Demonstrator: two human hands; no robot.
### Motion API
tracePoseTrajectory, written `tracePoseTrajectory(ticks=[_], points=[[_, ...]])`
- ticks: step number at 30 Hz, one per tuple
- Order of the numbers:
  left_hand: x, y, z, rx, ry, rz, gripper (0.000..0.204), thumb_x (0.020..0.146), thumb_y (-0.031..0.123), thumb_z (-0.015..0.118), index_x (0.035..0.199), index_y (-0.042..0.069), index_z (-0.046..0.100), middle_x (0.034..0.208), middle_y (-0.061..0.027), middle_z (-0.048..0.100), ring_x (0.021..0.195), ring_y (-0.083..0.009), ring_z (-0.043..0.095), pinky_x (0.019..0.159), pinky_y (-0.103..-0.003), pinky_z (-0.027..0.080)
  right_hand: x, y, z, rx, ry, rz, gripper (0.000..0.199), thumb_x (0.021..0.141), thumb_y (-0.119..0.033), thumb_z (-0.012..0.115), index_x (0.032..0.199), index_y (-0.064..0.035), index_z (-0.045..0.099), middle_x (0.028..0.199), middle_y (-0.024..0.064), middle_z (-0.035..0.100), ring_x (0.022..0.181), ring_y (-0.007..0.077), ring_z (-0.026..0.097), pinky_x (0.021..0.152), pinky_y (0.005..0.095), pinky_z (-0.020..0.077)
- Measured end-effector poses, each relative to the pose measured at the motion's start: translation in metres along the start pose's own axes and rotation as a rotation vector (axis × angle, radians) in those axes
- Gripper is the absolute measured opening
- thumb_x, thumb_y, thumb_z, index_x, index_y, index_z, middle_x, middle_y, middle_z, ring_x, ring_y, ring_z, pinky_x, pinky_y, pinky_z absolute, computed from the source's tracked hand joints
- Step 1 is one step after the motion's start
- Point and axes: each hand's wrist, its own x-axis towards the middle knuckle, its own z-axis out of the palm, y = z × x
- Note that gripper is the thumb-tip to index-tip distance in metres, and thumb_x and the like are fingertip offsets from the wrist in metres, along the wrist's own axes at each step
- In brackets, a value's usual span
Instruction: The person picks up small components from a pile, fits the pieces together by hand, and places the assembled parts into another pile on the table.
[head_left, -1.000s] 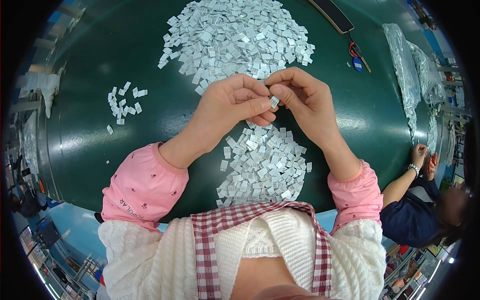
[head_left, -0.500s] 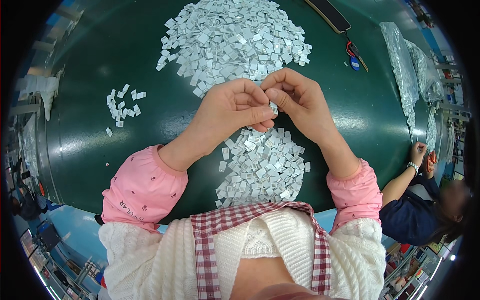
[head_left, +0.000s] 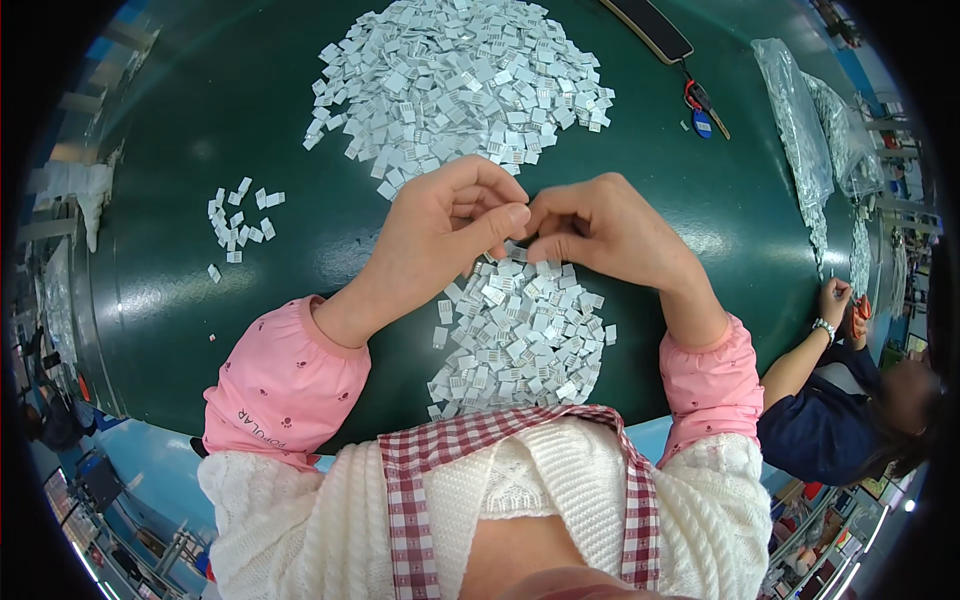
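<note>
My left hand (head_left: pixel 440 222) hovers above the table between two heaps, its thumb and fingertips drawn together. Whatever they pinch, if anything, is hidden. Close beside it is my right hand (head_left: pixel 610 235), thumb and index finger apart over the top of the near heap, slightly smeared by motion. No piece shows between them. The near heap (head_left: pixel 520 330) consists of small flat whitish rectangular pieces, many with dark stripes. A larger far heap (head_left: pixel 460 85) of similar pieces lies beyond my hands.
A small scatter of white pieces (head_left: pixel 240 222) lies at the left of the green table (head_left: pixel 330 215). At the far right are a dark phone-like slab (head_left: pixel 652 28), keys with a blue tag (head_left: pixel 704 115) and clear plastic bags (head_left: pixel 800 125). Another person's hand (head_left: pixel 834 300) is at the right edge.
The small white piece seen at my fingertips no longer shows there. My right hand has lowered toward the near heap, and its thumb and index finger have parted. My left hand has shifted slightly left.
</note>
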Motion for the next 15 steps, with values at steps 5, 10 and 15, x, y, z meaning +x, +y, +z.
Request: tracePoseTrajectory(ticks=[5, 10, 15], points=[[0.001, -0.009, 0.001, 0.055, 0.007, 0.069, 0.013, 0.095, 0.002, 0.067, 0.108, 0.001, 0.065, 0.092, -0.0075, 0.071, 0.072, -0.0078, 0.062, 0.06, -0.016, 0.046, 0.009, 0.016, 0.0, -0.144, 0.492, -0.031, 0.011, 0.087, -0.001, 0.073, 0.098, -0.0017, 0.074, 0.081, 0.0024, 0.07, 0.062, 0.0108, 0.048, 0.061, 0.024, 0.0409], [0.003, -0.016, 0.002, 0.229, 0.105, 0.249, 0.012, 0.093, 0.001, 0.064, 0.104, 0.004, 0.068, 0.088, -0.0022, 0.069, 0.066, -0.0067, 0.054, 0.059, -0.019, 0.042, 0.018, 0.038, -0.004, -0.261, 0.809, -0.052, 0.013, 0.088, 0.0, 0.072, 0.1, -0.0017, 0.074, 0.084, 0.0026, 0.07, 0.065, 0.0111, 0.051, 0.063, 0.0245, 0.0427], [0.003, -0.011, -0.006, 0.209, 0.138, 0.205, 0.016, 0.099, 0.0, 0.058, 0.111, 0.002, 0.068, 0.102, -0.0048, 0.071, 0.083, -0.0057, 0.058, 0.072, -0.017, 0.044, 0.021, 0.042, -0.004, -0.373, 0.822, -0.063, 0.014, 0.089, 0.001, 0.07, 0.101, -0.0023, 0.074, 0.088, 0.0024, 0.069, 0.068, 0.0118, 0.054, 0.064, 0.0248, 0.0438]])
